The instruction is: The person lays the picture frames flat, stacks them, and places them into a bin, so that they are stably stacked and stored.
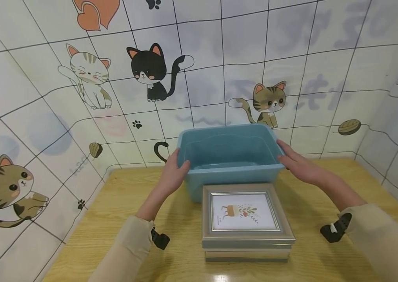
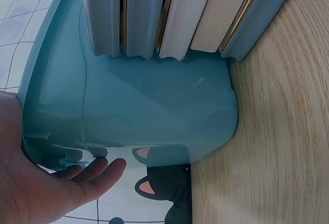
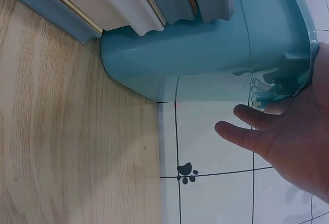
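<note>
A light-blue plastic bin (image 1: 234, 176) stands at the back of the table, its top facing up and nothing visible inside. My left hand (image 1: 173, 174) holds its left end, thumb over the rim near the front corner and fingers along the outside. At the opposite end my right hand (image 1: 301, 166) grips the rim, thumb by the front corner. Both wrist views show the left fingers (image 2: 105, 180) and the right fingers (image 3: 247, 136) fairly straight under the rim. Directly before the bin lies a stack of several picture frames (image 1: 242, 239), the top one showing a plant print.
The wooden table (image 1: 149, 250) runs back to a cloth backdrop (image 1: 206, 90) with a grid and cartoon cats. The backdrop also rises at the left and right sides. A black wrist camera (image 1: 160, 238) sits on the left wrist and another camera (image 1: 336, 229) on the right.
</note>
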A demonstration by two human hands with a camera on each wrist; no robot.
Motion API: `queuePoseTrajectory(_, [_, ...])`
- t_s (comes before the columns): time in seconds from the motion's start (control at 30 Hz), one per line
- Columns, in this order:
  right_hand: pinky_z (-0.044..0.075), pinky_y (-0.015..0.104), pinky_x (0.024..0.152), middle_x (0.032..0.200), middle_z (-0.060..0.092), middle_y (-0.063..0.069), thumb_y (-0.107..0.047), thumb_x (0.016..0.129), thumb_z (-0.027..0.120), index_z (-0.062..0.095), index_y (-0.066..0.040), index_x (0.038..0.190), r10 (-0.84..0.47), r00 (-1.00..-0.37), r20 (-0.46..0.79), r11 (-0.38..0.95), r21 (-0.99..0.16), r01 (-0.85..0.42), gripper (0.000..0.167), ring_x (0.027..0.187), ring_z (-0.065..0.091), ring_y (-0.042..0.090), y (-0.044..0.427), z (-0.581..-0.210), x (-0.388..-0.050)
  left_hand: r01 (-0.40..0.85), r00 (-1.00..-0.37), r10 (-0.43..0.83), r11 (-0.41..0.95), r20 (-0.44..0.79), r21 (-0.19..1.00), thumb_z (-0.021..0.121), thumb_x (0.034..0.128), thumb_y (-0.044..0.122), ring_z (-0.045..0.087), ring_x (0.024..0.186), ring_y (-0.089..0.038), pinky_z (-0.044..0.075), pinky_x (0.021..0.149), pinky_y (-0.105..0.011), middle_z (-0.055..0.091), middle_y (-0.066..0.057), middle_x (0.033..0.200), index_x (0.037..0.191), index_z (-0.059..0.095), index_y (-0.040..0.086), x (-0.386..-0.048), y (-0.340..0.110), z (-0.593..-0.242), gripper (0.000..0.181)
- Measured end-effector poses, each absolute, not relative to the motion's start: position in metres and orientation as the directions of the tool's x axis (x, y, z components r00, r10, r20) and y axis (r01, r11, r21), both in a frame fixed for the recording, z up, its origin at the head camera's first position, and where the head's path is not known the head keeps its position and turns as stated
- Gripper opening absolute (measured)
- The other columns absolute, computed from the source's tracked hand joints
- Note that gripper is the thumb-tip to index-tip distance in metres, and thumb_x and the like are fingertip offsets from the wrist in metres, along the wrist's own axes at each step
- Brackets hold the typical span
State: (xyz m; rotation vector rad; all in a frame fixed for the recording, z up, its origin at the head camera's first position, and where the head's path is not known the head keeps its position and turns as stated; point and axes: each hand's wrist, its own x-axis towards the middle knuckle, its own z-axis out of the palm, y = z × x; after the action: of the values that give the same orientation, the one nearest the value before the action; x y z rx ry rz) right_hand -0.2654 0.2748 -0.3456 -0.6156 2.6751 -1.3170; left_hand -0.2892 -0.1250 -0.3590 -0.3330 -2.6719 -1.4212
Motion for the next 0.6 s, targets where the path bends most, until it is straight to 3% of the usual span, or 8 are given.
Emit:
queuePoseTrajectory(0.17, [0.024,0.074,0.109,0.165,-0.011,0.032,-0.030,0.113,0.027,-0.016,-0.001,0.160,-0.382,-0.921,0.073,0.529,-0.801,-0.282,0.070,0.147,0.006,0.058,0.273,-0.350,-0.265,0.259,-0.966,0.169,0.546,0.198,0.797,0.050,0.1040,0.034,0.023,0.151,-0.040,0.024,0.119,-0.058,0.022,-0.024,0.165,0.162,0.015,-0.002,-0.288,-0.131,-0.357,0.076])
queuePoseTrajectory(0.33, [0.016,0.077,0.109,0.164,-0.018,0.031,-0.035,0.113,0.033,-0.031,-0.008,0.156,-0.379,-0.924,0.060,0.504,-0.824,-0.260,0.081,0.147,-0.002,0.058,0.273,-0.354,-0.247,0.265,-0.963,0.179,0.512,0.200,0.817,0.055,0.1050,0.042,0.032,0.144,-0.044,0.032,0.113,-0.061,0.023,-0.026,0.162,0.164,0.003,0.006,-0.269,-0.151,-0.352,0.087])
queuePoseTrajectory(0.43, [0.019,0.080,0.105,0.164,-0.015,0.031,-0.028,0.112,0.042,-0.032,-0.015,0.156,-0.365,-0.926,0.097,0.484,-0.830,-0.278,0.087,0.146,0.003,0.062,0.276,-0.360,-0.222,0.258,-0.966,0.153,0.499,0.209,0.827,0.056,0.1043,0.044,0.037,0.141,-0.045,0.037,0.109,-0.061,0.026,-0.022,0.160,0.165,0.001,0.011,-0.243,-0.158,-0.350,0.088])
queuePoseTrajectory(0.6, [0.025,0.083,0.097,0.165,-0.008,0.032,-0.017,0.107,0.053,-0.025,-0.027,0.160,-0.354,-0.919,0.175,0.451,-0.829,-0.331,0.095,0.141,0.012,0.066,0.271,-0.378,-0.184,0.278,-0.960,0.132,0.502,0.245,0.819,0.062,0.1018,0.042,0.041,0.140,-0.041,0.040,0.106,-0.061,0.033,-0.017,0.158,0.164,0.012,0.011,-0.200,-0.151,-0.356,0.086])
